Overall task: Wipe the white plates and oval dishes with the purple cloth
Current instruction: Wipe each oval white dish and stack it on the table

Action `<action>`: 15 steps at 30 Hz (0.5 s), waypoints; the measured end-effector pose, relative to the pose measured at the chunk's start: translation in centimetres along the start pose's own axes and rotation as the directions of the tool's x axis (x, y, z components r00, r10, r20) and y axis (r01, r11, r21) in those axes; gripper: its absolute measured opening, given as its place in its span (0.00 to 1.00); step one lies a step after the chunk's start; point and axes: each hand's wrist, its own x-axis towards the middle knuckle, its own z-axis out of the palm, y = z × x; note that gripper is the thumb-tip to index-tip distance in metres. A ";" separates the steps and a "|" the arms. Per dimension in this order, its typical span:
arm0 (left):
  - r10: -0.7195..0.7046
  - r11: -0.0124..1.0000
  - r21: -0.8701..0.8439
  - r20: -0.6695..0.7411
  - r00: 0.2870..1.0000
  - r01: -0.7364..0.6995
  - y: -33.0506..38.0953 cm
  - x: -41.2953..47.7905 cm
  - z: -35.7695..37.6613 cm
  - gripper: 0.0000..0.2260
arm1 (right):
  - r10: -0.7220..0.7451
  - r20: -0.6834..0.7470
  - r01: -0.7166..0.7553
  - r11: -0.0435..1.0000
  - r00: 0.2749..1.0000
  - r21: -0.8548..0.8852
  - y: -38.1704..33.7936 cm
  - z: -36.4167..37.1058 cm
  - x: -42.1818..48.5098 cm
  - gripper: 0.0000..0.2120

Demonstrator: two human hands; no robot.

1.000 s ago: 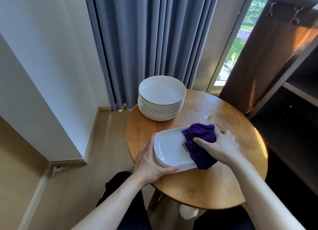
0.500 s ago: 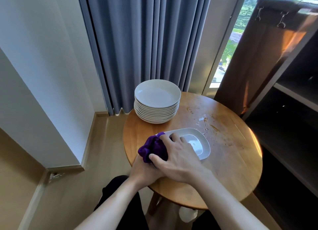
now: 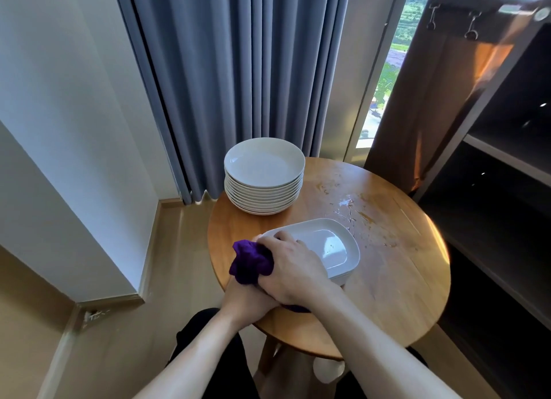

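Surface: round wooden tabletop (image 3: 387, 294), warm sunlight along its right rim. Wet streaks (image 3: 346, 203) glistened on the far-right part, just beyond the dishes.

Room: grey curtain (image 3: 238, 70) hung behind the tabletop, reaching almost to the floor (image 3: 104, 324). White wall (image 3: 59, 100) at left with a skirting board. A window (image 3: 384, 85) strip to the right of the curtain showed greenery outside. Dark shelf unit (image 3: 507, 190) stood at right; two metal clips (image 3: 471, 25) hung from its top edge.

Task items: stack of round white plates (image 3: 264, 163) at the far left of the tabletop, near the curtain. Small stack of oval dishes (image 3: 334, 243) at centre, well apart from the plates; top dish upright, its right half uncovered.

Hands: both met at the near-left end of the dishes, forearms crossing. Right hand (image 3: 292, 273) lay palm down over the dish rim, fingers curled round the bunched purple cloth (image 3: 250, 261), which bulged out to the left past the rim. Left hand (image 3: 241, 297) sat beneath the right hand and cloth at the tabletop edge; its fingers were hidden, so its grip could not be told
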 end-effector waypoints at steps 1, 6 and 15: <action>0.015 1.000 0.013 -0.010 1.000 -0.014 0.3 0.2 0.0 0.20 | 0.026 -0.005 -0.026 0.998 1.000 0.053 0.6 -0.4 0.2 0.26; 0.017 1.000 -0.014 -0.035 0.999 -0.018 0.9 0.5 -0.5 0.53 | 0.225 -0.161 -0.254 0.949 0.961 -0.188 6.3 -3.3 1.5 0.14; -0.005 1.000 0.015 -0.066 0.998 0.005 1.1 0.3 -0.4 0.53 | 0.236 -0.271 -0.330 0.861 0.933 -0.388 8.0 -3.7 -0.5 0.13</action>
